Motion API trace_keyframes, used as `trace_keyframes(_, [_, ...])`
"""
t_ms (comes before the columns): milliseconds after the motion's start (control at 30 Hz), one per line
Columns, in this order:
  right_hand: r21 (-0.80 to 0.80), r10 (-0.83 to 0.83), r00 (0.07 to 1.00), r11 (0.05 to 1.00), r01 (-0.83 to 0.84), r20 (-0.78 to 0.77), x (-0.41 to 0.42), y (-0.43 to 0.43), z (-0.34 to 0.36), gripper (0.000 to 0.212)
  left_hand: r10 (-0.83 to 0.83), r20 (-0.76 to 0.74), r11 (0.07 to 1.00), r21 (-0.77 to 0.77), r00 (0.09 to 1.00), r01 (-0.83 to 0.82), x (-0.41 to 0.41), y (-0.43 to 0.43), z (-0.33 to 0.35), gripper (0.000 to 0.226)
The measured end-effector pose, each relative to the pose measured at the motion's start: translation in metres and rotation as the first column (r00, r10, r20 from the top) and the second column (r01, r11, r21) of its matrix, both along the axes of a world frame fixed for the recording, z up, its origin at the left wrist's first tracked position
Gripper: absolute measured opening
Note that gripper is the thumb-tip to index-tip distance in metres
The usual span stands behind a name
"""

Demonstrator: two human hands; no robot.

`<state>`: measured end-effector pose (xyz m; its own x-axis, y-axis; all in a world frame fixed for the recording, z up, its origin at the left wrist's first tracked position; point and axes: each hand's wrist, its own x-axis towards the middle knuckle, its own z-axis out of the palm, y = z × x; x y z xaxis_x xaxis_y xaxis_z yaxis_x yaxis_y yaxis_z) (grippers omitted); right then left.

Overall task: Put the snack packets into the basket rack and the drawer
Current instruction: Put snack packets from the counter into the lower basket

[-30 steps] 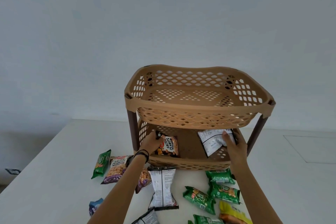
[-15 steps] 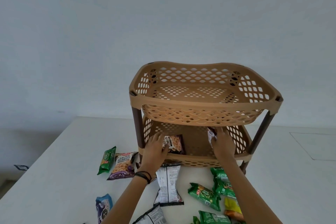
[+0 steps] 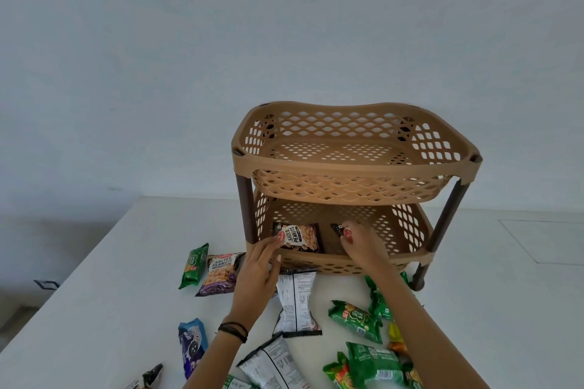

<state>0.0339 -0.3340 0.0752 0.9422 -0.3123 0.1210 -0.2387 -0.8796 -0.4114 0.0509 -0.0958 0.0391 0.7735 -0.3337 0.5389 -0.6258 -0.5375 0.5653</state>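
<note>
A tan two-tier basket rack (image 3: 354, 164) with brown posts stands on the white table. Its top tier holds nothing. A salted peanuts packet (image 3: 298, 237) leans at the left of the lower tier. My left hand (image 3: 260, 267) hovers at the lower tier's front rim, fingers apart, one fingertip at the packet's left edge. My right hand (image 3: 361, 246) reaches into the lower tier and pinches a dark packet (image 3: 336, 228), mostly hidden behind my fingers. No drawer is in view.
Loose packets lie on the table (image 3: 489, 309) before the rack: a green one (image 3: 192, 265), purple salted peanuts (image 3: 219, 273), a white-backed one (image 3: 297, 303), a blue cookie pack (image 3: 192, 344), several green ones (image 3: 355, 319). The wall stands close behind.
My left hand has let go of the peanuts packet and drawn back to the rim. My right hand has shifted left inside the lower tier with its packet. The view has drifted.
</note>
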Motion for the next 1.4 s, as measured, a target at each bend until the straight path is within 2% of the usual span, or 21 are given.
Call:
trace_keyframes(100, [-0.003,0.104,0.978,0.994,-0.106,0.180,-0.019,0.003,0.006,0.028,0.028,0.015,1.000,-0.012,1.000,-0.027,-0.008,0.006,-0.004,0.034])
trace_keyframes(200, [-0.008,0.243,0.917,0.967,-0.254,0.316,-0.045,0.008,0.004,0.027,0.072,-0.062,0.995,-0.060,0.995,-0.076,-0.018,0.011,-0.011,0.035])
trace_keyframes(367, [0.020,0.282,0.894,0.951,-0.307,0.347,-0.081,0.016,-0.016,0.026,0.074,-0.326,0.985,-0.123,0.943,-0.120,-0.032,0.014,-0.028,0.036])
trace_keyframes(467, [0.057,0.289,0.914,0.947,-0.317,0.286,-0.092,0.019,-0.032,0.026,0.096,-0.463,0.984,-0.087,0.881,-0.153,-0.036,0.014,-0.037,0.026])
trace_keyframes(600, [0.145,0.299,0.951,0.940,-0.308,0.078,-0.106,0.019,-0.054,0.029,0.111,-0.545,0.979,-0.082,0.831,-0.185,-0.040,0.012,-0.041,0.023])
trace_keyframes(833, [0.175,0.291,0.956,0.944,-0.280,-0.043,-0.120,0.018,-0.068,0.039,0.080,-0.638,0.985,-0.067,0.766,-0.159,-0.045,0.009,-0.044,0.027])
trace_keyframes(967, [0.149,0.248,0.958,0.963,-0.226,-0.148,-0.124,0.017,-0.073,0.047,0.026,-0.657,0.990,-0.086,0.753,-0.110,-0.048,0.003,-0.045,0.025])
trace_keyframes(1200, [0.078,0.196,0.953,0.980,-0.183,-0.230,-0.120,0.017,-0.072,0.053,-0.114,-0.763,0.992,-0.126,0.637,0.027,-0.047,-0.006,-0.042,0.039])
trace_keyframes(1300, [0.038,0.200,0.941,0.980,-0.197,-0.272,-0.117,0.017,-0.073,0.056,-0.144,-0.781,0.986,-0.167,0.607,0.019,-0.044,-0.011,-0.043,0.048])
trace_keyframes(1400, [0.012,0.195,0.933,0.980,-0.201,-0.302,-0.114,0.017,-0.074,0.060,-0.173,-0.798,0.975,-0.221,0.577,-0.013,-0.043,-0.013,-0.044,0.044])
